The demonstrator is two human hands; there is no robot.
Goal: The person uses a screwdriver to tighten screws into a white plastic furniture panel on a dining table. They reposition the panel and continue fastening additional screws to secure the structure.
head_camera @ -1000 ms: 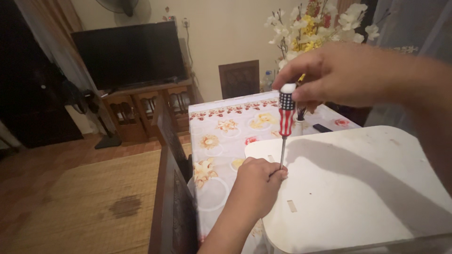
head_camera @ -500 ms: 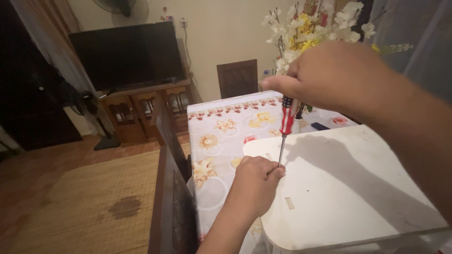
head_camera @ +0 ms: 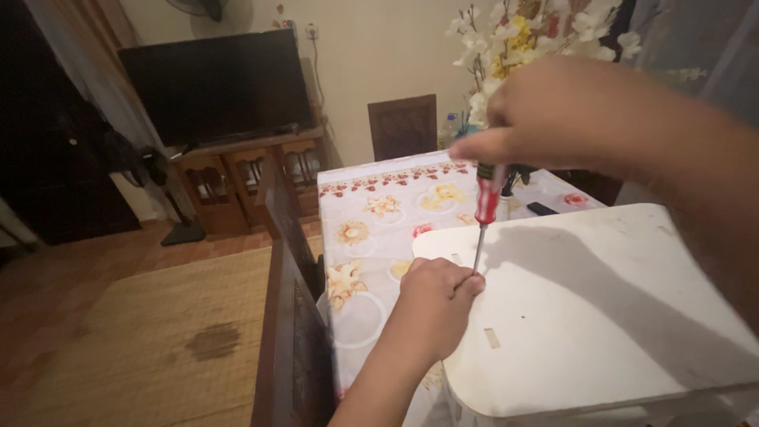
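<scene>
Screwdriver (head_camera: 485, 207) with the red handle stands upright, pinched in your right hand (head_camera: 553, 119); left hand (head_camera: 437, 296) curls at its tip on the white panel (head_camera: 617, 308).

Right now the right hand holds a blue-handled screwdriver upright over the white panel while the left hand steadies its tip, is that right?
Not quite: in the head view the screwdriver has a red and white handle, not blue. The right hand does hold it upright over the white panel, left hand at its tip.

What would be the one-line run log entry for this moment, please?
right hand: grips screwdriver upright | left hand: steadies tip | on: white panel
</scene>
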